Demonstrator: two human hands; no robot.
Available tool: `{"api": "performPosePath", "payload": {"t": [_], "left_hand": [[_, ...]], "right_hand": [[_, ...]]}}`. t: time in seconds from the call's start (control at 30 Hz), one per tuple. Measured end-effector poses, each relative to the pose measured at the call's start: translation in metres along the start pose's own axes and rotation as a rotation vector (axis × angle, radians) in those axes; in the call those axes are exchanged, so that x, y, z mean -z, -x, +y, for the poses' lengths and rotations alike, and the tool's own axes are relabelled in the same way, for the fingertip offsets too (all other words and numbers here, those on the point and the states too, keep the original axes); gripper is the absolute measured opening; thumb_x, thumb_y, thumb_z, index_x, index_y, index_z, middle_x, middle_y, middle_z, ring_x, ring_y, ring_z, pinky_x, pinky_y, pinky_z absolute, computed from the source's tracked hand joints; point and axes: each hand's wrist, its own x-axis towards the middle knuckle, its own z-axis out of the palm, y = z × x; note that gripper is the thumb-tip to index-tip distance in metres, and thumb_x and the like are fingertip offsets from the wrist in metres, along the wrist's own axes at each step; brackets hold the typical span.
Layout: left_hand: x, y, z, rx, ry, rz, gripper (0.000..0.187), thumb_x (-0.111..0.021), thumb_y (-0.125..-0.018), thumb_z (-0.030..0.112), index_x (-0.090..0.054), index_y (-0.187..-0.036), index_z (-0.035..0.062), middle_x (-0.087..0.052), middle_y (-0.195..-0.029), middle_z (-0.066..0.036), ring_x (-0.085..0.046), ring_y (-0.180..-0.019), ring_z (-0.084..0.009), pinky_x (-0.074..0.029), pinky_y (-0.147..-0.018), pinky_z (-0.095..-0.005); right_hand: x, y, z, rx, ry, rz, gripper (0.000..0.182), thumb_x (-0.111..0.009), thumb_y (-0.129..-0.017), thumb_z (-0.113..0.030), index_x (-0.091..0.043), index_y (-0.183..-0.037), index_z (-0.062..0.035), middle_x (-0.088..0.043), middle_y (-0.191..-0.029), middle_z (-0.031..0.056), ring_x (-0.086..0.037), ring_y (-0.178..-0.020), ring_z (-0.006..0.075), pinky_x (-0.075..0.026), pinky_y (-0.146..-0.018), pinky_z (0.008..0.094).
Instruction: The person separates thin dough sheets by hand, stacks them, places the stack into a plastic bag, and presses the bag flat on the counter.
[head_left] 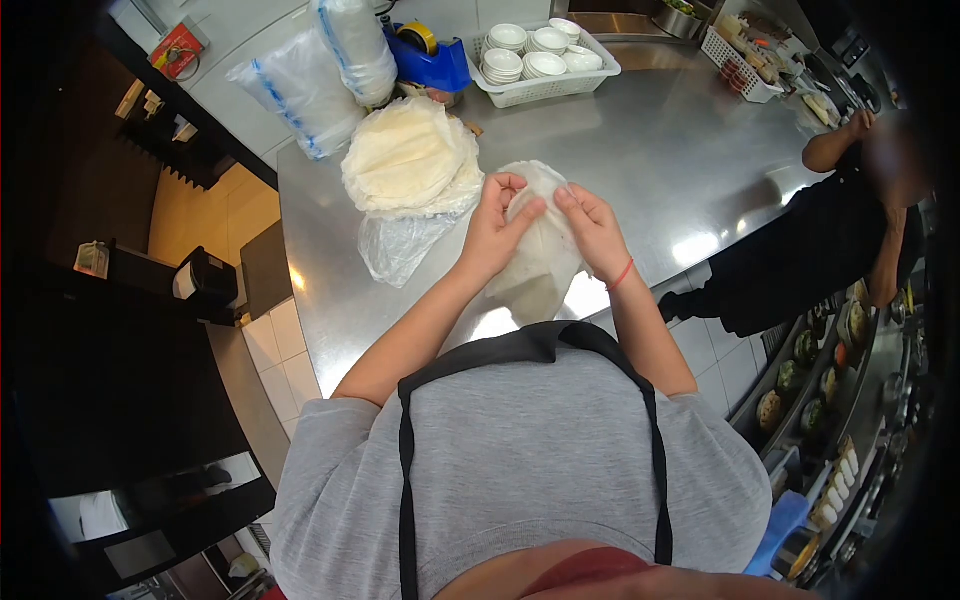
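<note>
A thin, round, translucent wrapper sheet (541,268) hangs from both my hands above the steel counter, its lower part drooping towards my apron. My left hand (494,228) pinches its upper left part between thumb and fingers. On the opposite side, my right hand (594,232), with a red string at the wrist, grips the sheet the same way. The two thumbs are close together near its top. Left of my hands lies a stack of pale round wrapper sheets (408,155), on a crumpled clear plastic bag (400,248).
Behind the stack stand plastic-wrapped packs (357,50) and a blue tape dispenser (432,58). A white basket (545,90) holds stacked small bowls. Another white basket (740,65) is at the far right. A person in black (815,245) stands at the counter's right, near food containers (812,385).
</note>
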Motion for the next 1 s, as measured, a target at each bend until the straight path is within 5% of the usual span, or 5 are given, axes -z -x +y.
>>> {"api": "performPosePath", "payload": {"t": [0.13, 0.43, 0.67, 0.87, 1.0], "left_hand": [[0.011, -0.008, 0.005, 0.14, -0.209, -0.156, 0.021, -0.063, -0.084, 0.014, -0.047, -0.094, 0.004, -0.057, -0.08, 0.0, -0.051, -0.073, -0.0048, -0.041, -0.065, -0.0185], [0.025, -0.009, 0.025, 0.121, -0.727, 0.005, 0.018, -0.057, -0.086, 0.018, -0.061, -0.089, 0.0001, -0.057, -0.066, 0.0, -0.047, -0.06, -0.0047, -0.039, -0.054, -0.0226], [0.009, 0.003, 0.017, -0.086, -0.655, -0.072, 0.019, -0.056, -0.087, 0.019, -0.061, -0.087, 0.0003, -0.057, -0.066, 0.0, -0.045, -0.058, -0.0039, -0.037, -0.052, -0.0208], [0.035, 0.0, 0.0, 0.146, -0.219, 0.105, 0.02, -0.056, -0.087, 0.021, -0.059, -0.088, 0.0018, -0.058, -0.067, -0.003, -0.049, -0.062, -0.0078, -0.041, -0.057, -0.0239], [0.02, -0.006, -0.001, -0.099, -0.425, 0.088, 0.022, -0.056, -0.088, 0.023, -0.056, -0.089, 0.001, -0.057, -0.073, 0.001, -0.049, -0.066, -0.007, -0.041, -0.062, -0.0216]], "right_hand": [[-0.002, 0.002, -0.001, 0.062, 0.059, -0.029, 0.026, -0.047, -0.093, -0.026, -0.053, -0.078, -0.0043, -0.05, -0.069, -0.0065, -0.042, -0.064, 0.0014, -0.037, -0.057, 0.0186], [0.029, 0.007, -0.005, 0.122, 0.483, 0.097, 0.027, -0.049, -0.092, -0.026, -0.051, -0.077, -0.0034, -0.045, -0.064, -0.0038, -0.036, -0.061, 0.0037, -0.034, -0.054, 0.0203], [0.008, 0.002, -0.007, 0.106, 0.406, 0.024, 0.022, -0.055, -0.088, -0.026, -0.056, -0.089, -0.0036, -0.055, -0.074, -0.0014, -0.046, -0.069, 0.0047, -0.04, -0.064, 0.02], [0.007, 0.0, -0.006, 0.082, 0.013, 0.082, 0.023, -0.052, -0.091, -0.025, -0.056, -0.095, -0.0029, -0.055, -0.082, -0.0028, -0.048, -0.076, 0.0042, -0.041, -0.069, 0.0193], [-0.002, 0.004, -0.017, 0.07, 0.026, -0.059, 0.021, -0.05, -0.092, -0.023, -0.056, -0.093, -0.0038, -0.054, -0.08, -0.0036, -0.047, -0.076, 0.0032, -0.041, -0.069, 0.019]]}}
